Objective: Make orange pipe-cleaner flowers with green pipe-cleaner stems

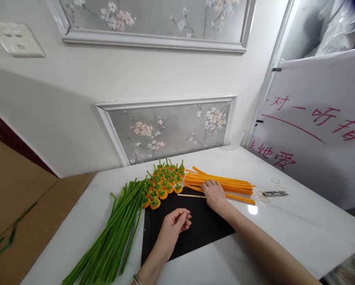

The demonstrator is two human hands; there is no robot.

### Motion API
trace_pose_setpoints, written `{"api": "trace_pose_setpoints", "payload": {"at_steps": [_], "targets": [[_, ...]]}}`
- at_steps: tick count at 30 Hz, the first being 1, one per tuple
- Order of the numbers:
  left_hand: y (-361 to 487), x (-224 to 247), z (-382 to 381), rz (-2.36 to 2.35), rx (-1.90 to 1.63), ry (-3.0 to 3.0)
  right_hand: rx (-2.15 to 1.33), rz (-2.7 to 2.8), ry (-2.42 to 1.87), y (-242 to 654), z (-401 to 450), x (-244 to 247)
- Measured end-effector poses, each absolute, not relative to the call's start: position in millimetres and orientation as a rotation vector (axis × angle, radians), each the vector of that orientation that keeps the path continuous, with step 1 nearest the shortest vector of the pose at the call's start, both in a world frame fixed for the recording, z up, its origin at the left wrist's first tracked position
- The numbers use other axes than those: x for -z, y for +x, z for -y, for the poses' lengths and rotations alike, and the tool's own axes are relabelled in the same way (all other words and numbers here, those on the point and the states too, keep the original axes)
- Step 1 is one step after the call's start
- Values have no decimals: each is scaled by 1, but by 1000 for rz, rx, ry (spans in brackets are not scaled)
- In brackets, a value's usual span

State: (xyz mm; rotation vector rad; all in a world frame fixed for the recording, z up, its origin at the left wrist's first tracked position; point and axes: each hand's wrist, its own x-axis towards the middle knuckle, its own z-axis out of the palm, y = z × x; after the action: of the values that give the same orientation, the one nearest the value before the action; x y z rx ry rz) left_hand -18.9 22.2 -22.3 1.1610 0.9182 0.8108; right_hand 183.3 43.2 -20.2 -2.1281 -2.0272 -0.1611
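Note:
My right hand (215,194) rests on the near side of a bundle of orange fuzzy stems (233,184), its fingertips touching them. Whether it grips any stem is hidden. Below it a thin pale stick (190,195) lies partly under the hand. My left hand (174,229) hovers over the black mat (195,221) with its fingers curled together; what they hold, if anything, cannot be made out. Small orange flowers with green tops (165,180) cluster at the mat's upper left. Long green fuzzy stems (118,233) lie in a pile left of the mat.
Scissors or a cutter (275,193) and thin rubber bands (275,180) lie on the right of the white table (302,233). A clear cup (237,139) stands at the back by the wall. Brown cardboard (43,209) is at the left.

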Motion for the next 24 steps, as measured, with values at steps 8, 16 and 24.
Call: {"api": "trace_pose_setpoints", "payload": {"at_steps": [8,16,24], "targets": [[-18,20,-21,-941,-809,1163,132,2070,-2098,182,-31,12],[-17,20,-19,-928,-811,1156,41,1866,-2104,193,-29,5],[-16,20,-17,-912,-869,1086,-47,1826,-1982,190,-19,-7]]}}
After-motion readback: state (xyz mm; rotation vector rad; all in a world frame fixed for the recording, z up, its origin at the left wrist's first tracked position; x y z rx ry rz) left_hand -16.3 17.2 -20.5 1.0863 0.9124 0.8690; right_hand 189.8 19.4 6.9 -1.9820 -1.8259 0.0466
